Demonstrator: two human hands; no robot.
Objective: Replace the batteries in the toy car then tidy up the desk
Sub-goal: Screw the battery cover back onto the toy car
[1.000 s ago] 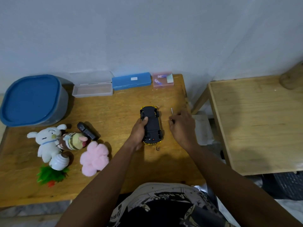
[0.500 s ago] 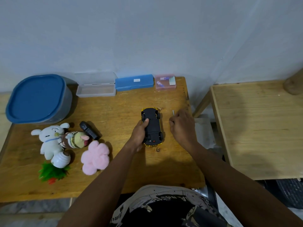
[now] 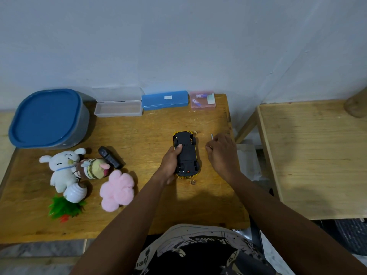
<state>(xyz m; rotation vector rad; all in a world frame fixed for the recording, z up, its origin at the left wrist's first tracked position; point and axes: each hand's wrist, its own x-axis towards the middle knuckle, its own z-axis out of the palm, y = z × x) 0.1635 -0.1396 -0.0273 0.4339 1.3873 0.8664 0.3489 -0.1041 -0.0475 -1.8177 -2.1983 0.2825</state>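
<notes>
Left hand (image 3: pixel 170 163) grips toy car (image 3: pixel 186 153), thumb on its black underside; car lies upside down mid-desk (image 3: pixel 139 135), yellow body showing at the edges. Right hand (image 3: pixel 223 153) just right of car, fingers pinched on a thin screwdriver (image 3: pixel 211 136), metal tip poking up. Small screw-like bit (image 3: pixel 192 182) on desk just below car. Blue case (image 3: pixel 165 100) at back has a white label, unreadable. Pink box (image 3: pixel 203 100) beside it, purple print too small to read. Shirt print (image 3: pixel 190 253) has lettering, illegible.
</notes>
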